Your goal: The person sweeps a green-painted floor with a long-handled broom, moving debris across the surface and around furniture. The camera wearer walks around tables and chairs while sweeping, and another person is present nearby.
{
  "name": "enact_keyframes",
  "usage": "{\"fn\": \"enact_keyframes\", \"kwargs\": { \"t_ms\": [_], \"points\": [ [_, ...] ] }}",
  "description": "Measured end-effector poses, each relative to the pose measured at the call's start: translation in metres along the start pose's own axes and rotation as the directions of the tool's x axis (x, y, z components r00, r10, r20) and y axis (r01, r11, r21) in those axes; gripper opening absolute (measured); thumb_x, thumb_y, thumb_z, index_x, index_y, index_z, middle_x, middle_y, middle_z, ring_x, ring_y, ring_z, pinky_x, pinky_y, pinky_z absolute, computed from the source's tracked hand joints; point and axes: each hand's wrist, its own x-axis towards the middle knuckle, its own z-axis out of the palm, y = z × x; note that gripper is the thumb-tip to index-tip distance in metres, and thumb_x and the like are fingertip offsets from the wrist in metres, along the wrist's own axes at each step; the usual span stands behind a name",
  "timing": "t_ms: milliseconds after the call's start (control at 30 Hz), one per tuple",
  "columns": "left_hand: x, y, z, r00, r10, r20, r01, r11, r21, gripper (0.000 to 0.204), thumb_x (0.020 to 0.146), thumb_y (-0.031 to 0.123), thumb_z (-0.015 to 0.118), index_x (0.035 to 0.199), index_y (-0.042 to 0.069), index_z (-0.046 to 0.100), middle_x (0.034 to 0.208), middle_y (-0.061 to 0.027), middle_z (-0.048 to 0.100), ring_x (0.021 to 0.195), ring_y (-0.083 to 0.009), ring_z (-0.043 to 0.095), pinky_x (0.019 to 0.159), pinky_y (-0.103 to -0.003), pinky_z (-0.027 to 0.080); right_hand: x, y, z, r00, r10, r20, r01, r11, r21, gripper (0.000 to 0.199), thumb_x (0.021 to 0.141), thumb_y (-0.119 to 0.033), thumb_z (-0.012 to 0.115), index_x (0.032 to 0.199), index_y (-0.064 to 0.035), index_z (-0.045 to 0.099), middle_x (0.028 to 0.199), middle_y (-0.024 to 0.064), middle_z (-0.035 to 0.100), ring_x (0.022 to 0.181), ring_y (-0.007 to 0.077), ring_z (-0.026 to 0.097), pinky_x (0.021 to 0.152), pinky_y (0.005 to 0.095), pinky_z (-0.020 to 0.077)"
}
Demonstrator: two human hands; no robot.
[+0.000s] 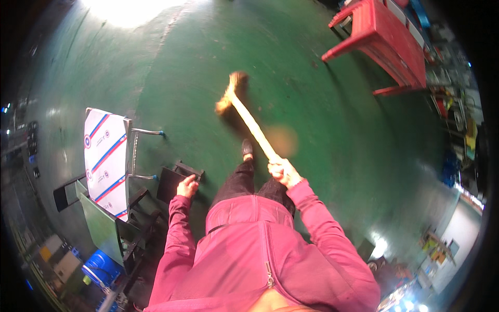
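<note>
My right hand (284,172) is closed around the end of a long pale-yellow handle. It belongs to what looks like a broom (251,122), slanting away from me to the upper left. Its crosswise head has brownish, fuzzy ends blurred by motion, and whether it touches the green floor I cannot tell. My left hand (187,186) hangs at my left side with its fingers curled in, and nothing shows in it. In the picture it overlaps the edge of a small dark stool (167,183).
On the left stands a white folding table (106,156) with red and blue stripes, beside a green-topped table (101,229). A blue container (102,268) is lower left. A red table (397,52) stands far right. My shoe (247,148) is on the green floor (322,125).
</note>
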Motion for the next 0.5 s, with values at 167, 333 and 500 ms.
{"fn": "enact_keyframes", "kwargs": {
  "t_ms": [167, 333, 500],
  "points": [
    [-0.028, -0.021, -0.008, 0.978, -0.191, 0.086, 0.2, 0.972, -0.123, 0.038, 0.079, 0.01, 0.049, 0.117, 0.01, 0.048, 0.082, -0.0035, 0.061, 0.07, -0.0132, 0.058, 0.059, -0.029, 0.047, 0.068, -0.053, 0.051, 0.978, -0.031, 0.205, -0.049, 0.926, 0.373, 0.015, 0.083, -0.006, 0.041, 0.07, -0.0061, 0.034, 0.051, -0.0049, 0.03, 0.035, 0.001, 0.027, 0.029, 0.0155, 0.0192],
    [-0.002, 0.003, -0.003, 0.948, -0.276, 0.158, 0.314, 0.891, -0.328, 0.038, 0.082, 0.01, 0.047, 0.12, 0.013, 0.044, 0.085, -0.0019, 0.06, 0.074, -0.014, 0.057, 0.065, -0.03, 0.045, -0.022, -0.081, 0.022, 0.978, -0.201, 0.052, 0.153, 0.87, 0.468, 0.016, 0.085, -0.01, 0.037, 0.071, -0.0017, 0.036, 0.047, -0.003, 0.03, 0.03, 0.0024, 0.022, 0.027, 0.0167, 0.0175],
    [0.052, 0.069, 0.012, 0.979, -0.133, 0.158, 0.187, 0.893, -0.41, 0.036, 0.083, 0.012, 0.049, 0.119, 0.016, 0.045, 0.088, -0.0031, 0.059, 0.075, -0.0158, 0.057, 0.068, -0.032, 0.045, -0.089, -0.095, -0.021, 0.809, -0.408, -0.424, 0.503, 0.853, 0.139, 0.005, 0.08, -0.003, 0.045, 0.079, -0.0033, 0.04, 0.049, -0.0028, 0.03, 0.036, 0.0037, 0.027, 0.028, 0.0153, 0.0194]
  ]
}}
